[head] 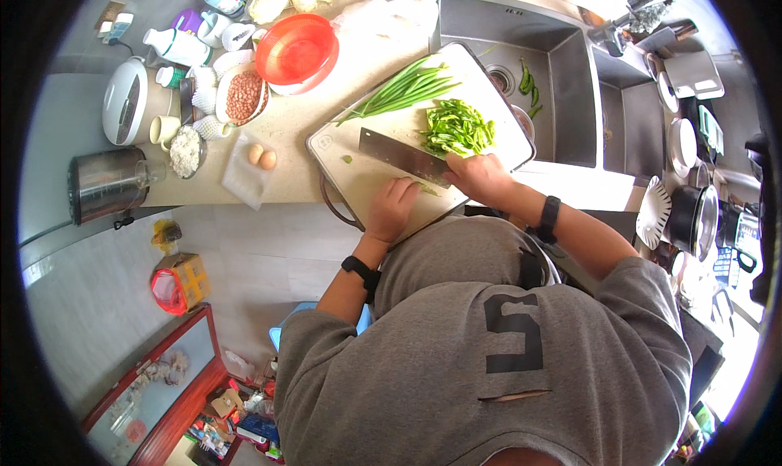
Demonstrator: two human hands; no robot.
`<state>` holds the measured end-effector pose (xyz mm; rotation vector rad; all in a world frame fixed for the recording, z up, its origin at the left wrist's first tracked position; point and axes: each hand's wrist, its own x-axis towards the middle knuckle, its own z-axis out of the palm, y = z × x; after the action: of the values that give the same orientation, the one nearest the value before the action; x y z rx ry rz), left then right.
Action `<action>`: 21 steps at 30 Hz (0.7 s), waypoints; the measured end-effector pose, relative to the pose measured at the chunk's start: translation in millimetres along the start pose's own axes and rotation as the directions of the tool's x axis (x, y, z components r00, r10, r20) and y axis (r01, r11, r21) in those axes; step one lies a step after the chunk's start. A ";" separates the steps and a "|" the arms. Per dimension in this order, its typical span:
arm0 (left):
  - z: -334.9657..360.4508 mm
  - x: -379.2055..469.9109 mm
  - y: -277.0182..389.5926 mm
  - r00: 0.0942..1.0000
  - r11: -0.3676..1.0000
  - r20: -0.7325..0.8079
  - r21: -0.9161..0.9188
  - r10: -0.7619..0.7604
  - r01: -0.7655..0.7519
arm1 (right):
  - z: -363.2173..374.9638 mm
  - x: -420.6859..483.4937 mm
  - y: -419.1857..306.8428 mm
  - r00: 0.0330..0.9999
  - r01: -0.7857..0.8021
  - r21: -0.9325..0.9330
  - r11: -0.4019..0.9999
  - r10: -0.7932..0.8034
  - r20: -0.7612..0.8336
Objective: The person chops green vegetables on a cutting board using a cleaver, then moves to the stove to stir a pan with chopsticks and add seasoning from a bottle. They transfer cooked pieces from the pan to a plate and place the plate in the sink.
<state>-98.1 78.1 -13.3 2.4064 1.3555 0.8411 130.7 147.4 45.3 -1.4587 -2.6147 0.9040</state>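
Note:
My right hand (479, 177) grips the handle end of a kitchen cleaver (397, 153), whose broad blade reaches leftward over a white cutting board (333, 160). Low on the same board rests my left hand (394, 204), its fingers bent beside a thin piece of green pepper (426, 188) near the blade. Beyond the cleaver sits a pile of sliced green peppers (458, 128). A bunch of long green stalks (406, 90), perhaps scallions or garlic stems, lies across the far part of the board. One small green scrap (347, 159) is left of the blade.
Past the board's right edge is a steel sink (568, 87) with several whole green peppers (526, 78). Leftward stand a red colander (297, 50), a bowl of peanuts (243, 96), and two eggs (267, 160) by a clear plastic tray (241, 176). The board overhangs the counter's front edge.

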 end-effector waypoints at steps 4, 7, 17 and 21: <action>1.1 0.4 -0.8 1.000 1.000 -0.026 -0.001 0.006 -0.006 | -3.2 -14.1 -1.4 1.000 0.030 -0.023 0.999 -0.030 0.000; 1.6 -0.2 -1.0 0.999 1.000 -0.043 0.003 0.002 -0.002 | -4.3 -19.6 -0.6 1.000 0.027 -0.036 0.999 -0.027 0.006; 2.5 -1.4 -2.1 1.000 1.000 -0.020 0.009 0.007 -0.007 | 15.1 2.1 -4.8 1.000 -0.003 -0.006 1.000 0.003 0.002; -1.2 -2.5 -0.1 1.000 0.999 0.001 0.047 0.003 -0.003 | 21.1 16.2 -12.7 1.000 -0.014 0.019 1.000 0.015 -0.020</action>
<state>-99.9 75.9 -13.3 2.4443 1.3867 0.8177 105.8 145.0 29.8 -1.4766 -2.5779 0.9076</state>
